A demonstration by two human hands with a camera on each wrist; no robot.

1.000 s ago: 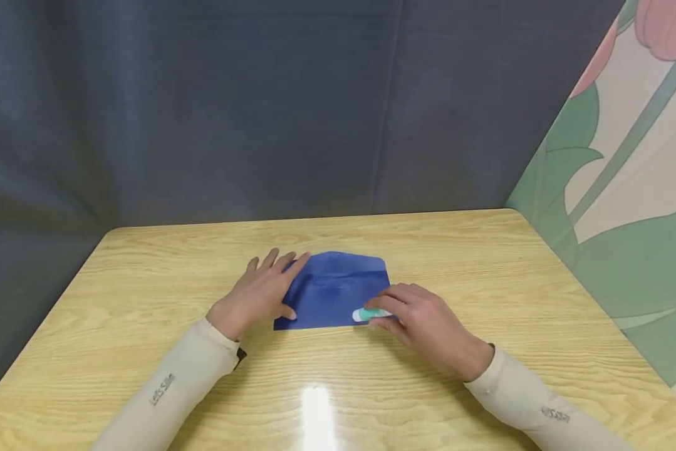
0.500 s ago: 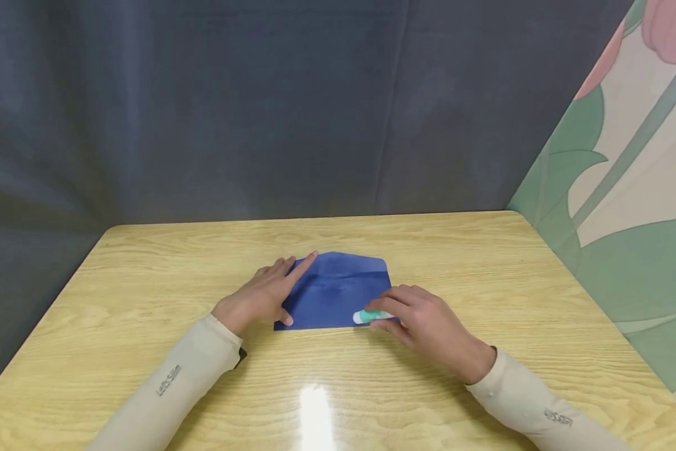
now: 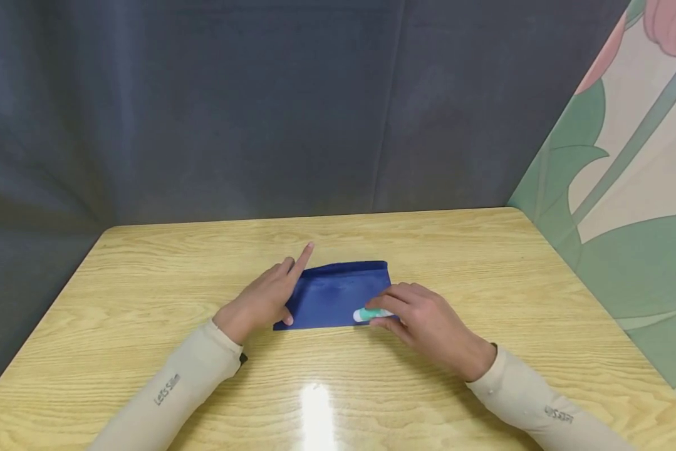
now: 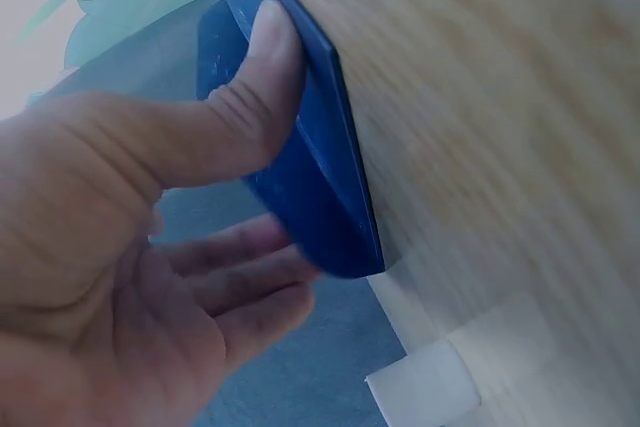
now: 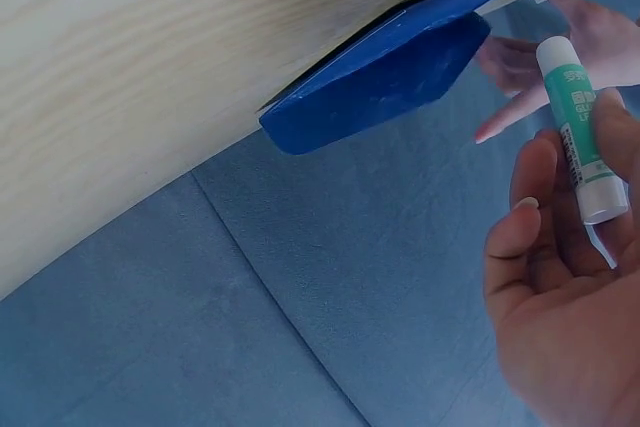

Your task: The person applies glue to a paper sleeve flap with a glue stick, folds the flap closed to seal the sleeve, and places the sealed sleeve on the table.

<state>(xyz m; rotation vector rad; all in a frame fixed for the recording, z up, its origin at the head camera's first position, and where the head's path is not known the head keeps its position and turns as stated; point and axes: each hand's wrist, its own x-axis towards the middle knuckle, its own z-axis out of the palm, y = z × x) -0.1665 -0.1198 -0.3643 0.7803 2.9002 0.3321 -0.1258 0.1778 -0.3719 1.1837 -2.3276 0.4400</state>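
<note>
A dark blue envelope (image 3: 338, 304) lies on the table, its far flap (image 3: 354, 268) tilted up off the tabletop. My left hand (image 3: 263, 300) is at its left end: the thumb rests on the near left corner, the index finger points away past the far edge. In the left wrist view, the other fingers (image 4: 265, 297) reach behind the raised flap (image 4: 310, 212). My right hand (image 3: 425, 316) pinches a white and green glue stick (image 5: 572, 102) between thumb and fingers, over the envelope's near right corner. The white end of the glue stick points left.
The wood-grain table (image 3: 202, 247) ends at a dark curtain (image 3: 247, 113) behind it. On the right stands a wall panel with painted tulips and leaves (image 3: 642, 263). A white strip (image 4: 425, 387) sits at the table's edge in the left wrist view.
The envelope's flap, flat before, has tipped up and toward me. My left fingers have drawn together and slid behind it. The right hand and glue stick have stayed in place.
</note>
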